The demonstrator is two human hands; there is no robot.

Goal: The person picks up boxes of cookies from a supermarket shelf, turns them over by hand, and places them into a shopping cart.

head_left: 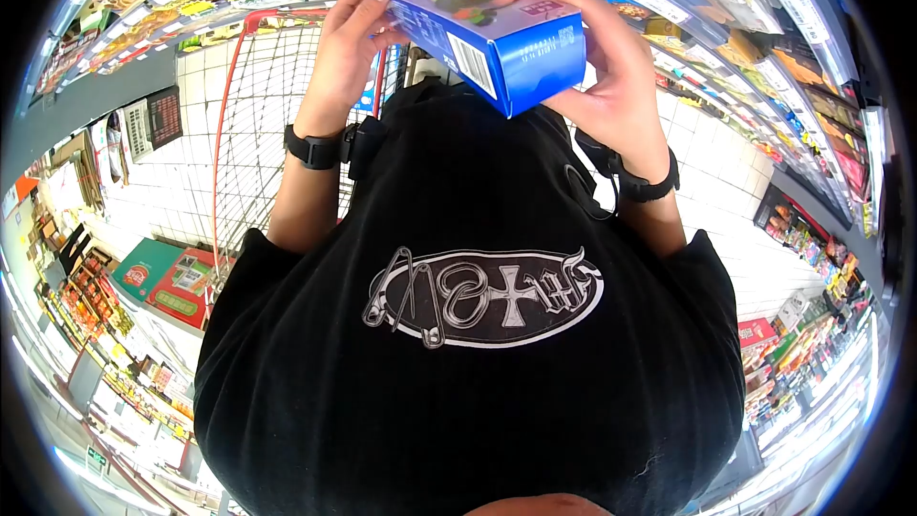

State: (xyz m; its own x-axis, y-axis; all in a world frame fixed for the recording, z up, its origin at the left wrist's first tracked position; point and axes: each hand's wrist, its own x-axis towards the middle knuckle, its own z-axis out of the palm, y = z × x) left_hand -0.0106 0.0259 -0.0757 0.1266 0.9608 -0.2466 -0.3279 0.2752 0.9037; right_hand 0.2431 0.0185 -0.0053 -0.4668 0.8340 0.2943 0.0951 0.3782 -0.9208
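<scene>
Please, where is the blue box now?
In the head view, the blue box is at the top, near the middle, held between the left hand and the right hand, in front of the black shirt.

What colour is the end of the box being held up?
The box end is bright blue, seen best in the head view.

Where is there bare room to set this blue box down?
Floor tiles lie bare left of the cart and right of the right forearm. Crowded: the packed shelving ahead, and between left hand and right hand, around the blue box.
</scene>
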